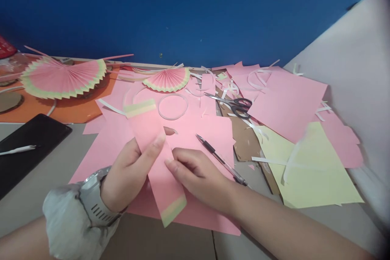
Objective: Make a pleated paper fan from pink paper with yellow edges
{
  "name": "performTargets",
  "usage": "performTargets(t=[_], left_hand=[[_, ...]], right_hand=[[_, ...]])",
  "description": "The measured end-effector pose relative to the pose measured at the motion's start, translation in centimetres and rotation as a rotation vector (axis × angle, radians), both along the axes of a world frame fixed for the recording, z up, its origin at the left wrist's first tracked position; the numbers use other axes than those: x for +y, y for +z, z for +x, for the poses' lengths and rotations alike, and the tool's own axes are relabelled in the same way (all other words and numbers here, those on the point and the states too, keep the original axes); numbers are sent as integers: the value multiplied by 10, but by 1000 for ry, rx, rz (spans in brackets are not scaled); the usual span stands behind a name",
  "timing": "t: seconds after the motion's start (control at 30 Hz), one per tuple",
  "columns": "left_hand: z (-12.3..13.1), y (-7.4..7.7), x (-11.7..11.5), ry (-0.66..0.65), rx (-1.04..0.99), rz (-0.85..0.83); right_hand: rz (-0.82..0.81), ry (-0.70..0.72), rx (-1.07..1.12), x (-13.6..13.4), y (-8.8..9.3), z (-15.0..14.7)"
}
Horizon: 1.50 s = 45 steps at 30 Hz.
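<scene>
A pink paper strip (152, 130) with yellow and green bands at both ends hangs at a slant between my hands, over pink sheets (210, 211). My left hand (134, 166) grips its left edge, thumb on top and fingers hidden behind. On its right edge, my right hand (198, 174) pinches the strip between thumb and curled fingers. A black pen (219, 156) lies on the pink sheet beyond my right hand. Farther back are a clear ring (173, 107) and a small pleated paper fan (167, 79) in pink, yellow and green.
A larger pleated fan (63, 77) rests on an orange sheet (82, 109) at the left, near a black phone (33, 142). Black-handled scissors (240, 105) lie among paper scraps. Pink and yellow sheets (317, 170) cover the right side. A blue wall (183, 16) stands behind.
</scene>
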<state>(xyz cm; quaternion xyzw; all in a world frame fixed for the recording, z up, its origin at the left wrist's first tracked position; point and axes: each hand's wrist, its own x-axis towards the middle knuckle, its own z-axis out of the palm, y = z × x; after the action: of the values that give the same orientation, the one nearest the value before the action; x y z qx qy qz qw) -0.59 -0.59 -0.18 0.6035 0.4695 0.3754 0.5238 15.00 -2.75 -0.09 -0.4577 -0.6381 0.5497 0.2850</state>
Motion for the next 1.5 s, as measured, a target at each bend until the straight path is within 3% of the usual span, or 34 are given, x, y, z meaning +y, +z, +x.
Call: performTargets(t=[0.1, 0.23, 0.43, 0.77, 0.93, 1.1, 1.2, 1.37, 1.5], left_hand=[[-1, 0, -1, 58, -11, 32], [-1, -1, -4, 122, -139, -54], [4, 1, -1, 338, -231, -79], [5, 9, 10, 421, -337, -123], [5, 5, 15, 456, -447, -163], [3, 0, 17, 435, -509, -175], [1, -1, 16, 392, -555, -175], [-3, 0, 5, 37, -445, -187], [-4, 2, 2, -24, -385, -123]], right_hand=[[23, 38, -35, 0, 2, 0], [25, 35, 23, 0, 2, 1], [-27, 17, 20, 0, 0, 1], [-2, 16, -121, -1, 3, -1], [-51, 26, -67, -2, 3, -1], [-20, -38, -109, -2, -1, -1], [-39, -61, -25, -3, -2, -1], [-98, -98, 151, -3, -2, 1], [-130, -69, 220, -2, -3, 3]])
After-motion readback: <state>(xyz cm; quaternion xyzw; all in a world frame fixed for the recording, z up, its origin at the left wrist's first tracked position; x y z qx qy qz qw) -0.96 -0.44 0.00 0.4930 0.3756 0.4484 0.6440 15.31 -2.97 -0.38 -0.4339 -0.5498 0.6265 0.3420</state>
